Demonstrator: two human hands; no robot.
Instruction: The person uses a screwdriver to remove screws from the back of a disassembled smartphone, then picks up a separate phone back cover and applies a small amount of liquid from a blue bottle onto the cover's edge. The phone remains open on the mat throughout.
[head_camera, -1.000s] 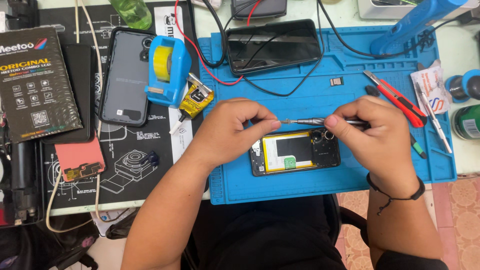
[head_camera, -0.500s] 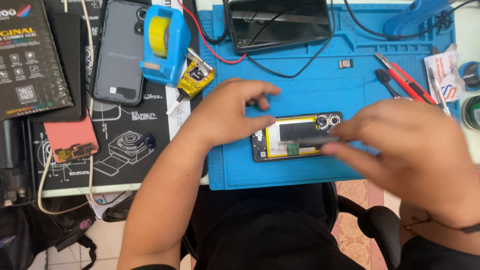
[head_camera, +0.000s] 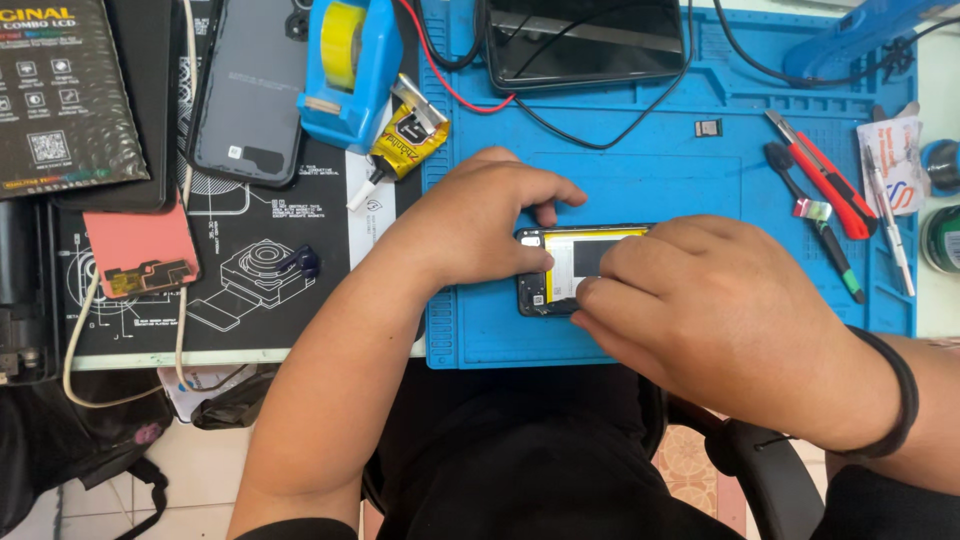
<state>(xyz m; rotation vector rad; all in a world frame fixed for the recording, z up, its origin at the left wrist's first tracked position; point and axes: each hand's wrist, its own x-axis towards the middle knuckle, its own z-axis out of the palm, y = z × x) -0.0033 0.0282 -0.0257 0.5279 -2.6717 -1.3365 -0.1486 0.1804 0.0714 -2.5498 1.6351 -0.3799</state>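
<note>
Pinching opened phone (head_camera: 575, 262): left hand (head_camera: 475, 225), right hand (head_camera: 715, 315) grip closed; black box (head_camera: 60, 95) far-left.

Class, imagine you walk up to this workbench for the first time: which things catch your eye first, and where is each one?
At the centre, the left hand and right hand close over an opened phone with a yellow battery, lying on the bright blue work mat. At upper left stands a blue tape dispenser with a yellow roll, and red-handled cutters lie at the mat's right edge.

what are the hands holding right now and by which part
The left hand steadies the opened phone by its left end on the blue mat. The right hand covers its right part; any hold there cannot be told.
</note>
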